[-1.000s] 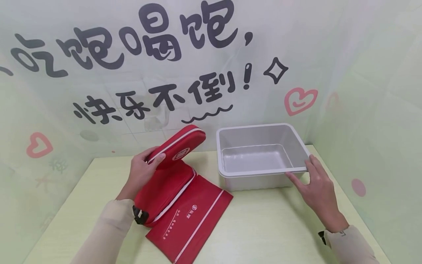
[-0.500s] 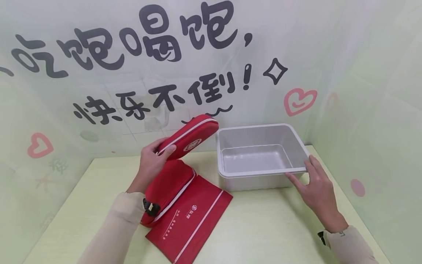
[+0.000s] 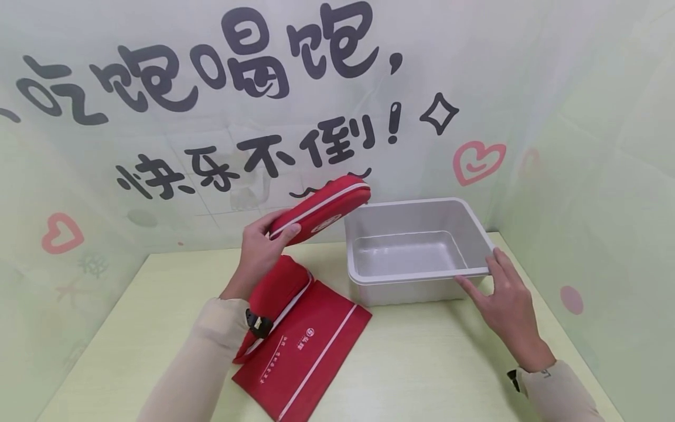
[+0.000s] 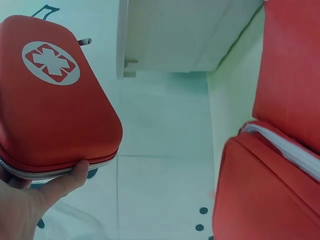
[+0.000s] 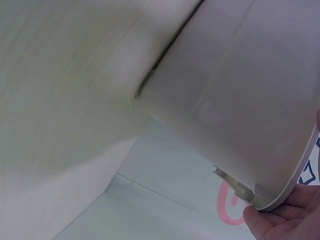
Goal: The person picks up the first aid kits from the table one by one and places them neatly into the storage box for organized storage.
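Note:
My left hand point(image 3: 258, 252) holds a red zippered first-aid case point(image 3: 337, 202) in the air, above the table and left of a pale grey plastic bin point(image 3: 406, 276). In the left wrist view the first-aid case point(image 4: 65, 120) shows a white cross emblem, and the thumb presses near its zipper. With thumb and fingers, my right hand point(image 3: 508, 305) grips the bin's near right corner. The right wrist view has the bin's outer wall point(image 5: 240, 85) and the hand point(image 5: 290, 220) at its rim. No contents show inside the bin.
Below the left forearm a second red zippered case point(image 3: 282, 287), partly hidden, lies on the pale table point(image 3: 422, 363). A flat red fabric panel point(image 3: 311, 346) with a white stripe and print lies against it. Printed curtains point(image 3: 211, 117) stand behind and at both sides.
The left hand has carried the first-aid case up and to the right, away from the second case and toward the bin. The right hand stays at the bin's corner.

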A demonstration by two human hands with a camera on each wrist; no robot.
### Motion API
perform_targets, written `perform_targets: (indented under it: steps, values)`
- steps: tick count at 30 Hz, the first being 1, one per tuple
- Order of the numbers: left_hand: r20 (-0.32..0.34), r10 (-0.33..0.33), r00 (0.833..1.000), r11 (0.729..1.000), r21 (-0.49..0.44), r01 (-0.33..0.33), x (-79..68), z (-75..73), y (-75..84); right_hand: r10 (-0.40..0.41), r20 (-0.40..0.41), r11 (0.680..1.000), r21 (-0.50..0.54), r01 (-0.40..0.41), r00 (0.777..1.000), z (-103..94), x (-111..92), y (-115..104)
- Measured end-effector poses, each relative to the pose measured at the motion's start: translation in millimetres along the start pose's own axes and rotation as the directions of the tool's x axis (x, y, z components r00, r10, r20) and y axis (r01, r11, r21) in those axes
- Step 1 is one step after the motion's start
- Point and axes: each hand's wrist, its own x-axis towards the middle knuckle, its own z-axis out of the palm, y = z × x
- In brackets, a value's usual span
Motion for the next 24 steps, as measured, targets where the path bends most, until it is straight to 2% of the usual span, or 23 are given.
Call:
perform_targets:
  steps: [3,6,16,24]
  values:
    - [0.004,0.028,1.0,1.0,-0.012,-0.028,6.9,5.5,-10.2,0.003,-0.001,1.0,-0.001,-0.003,1.0,-0.1,0,0]
    - [0.009,0.042,0.999,0.999,-0.021,-0.042,9.9,10.9,-11.4,-0.001,-0.005,1.0,0.0,0.001,1.0,-0.1,0,0]
    - [0.017,0.071,0.997,0.997,0.01,-0.072,13.2,33.1,0.0,-0.006,-0.012,1.0,0.006,0.006,1.0,0.7,0,3]
    - [0.052,0.117,0.992,0.993,-0.011,-0.116,17.1,55.0,8.2,-0.005,-0.013,1.0,0.014,0.005,1.0,0.8,1,3]
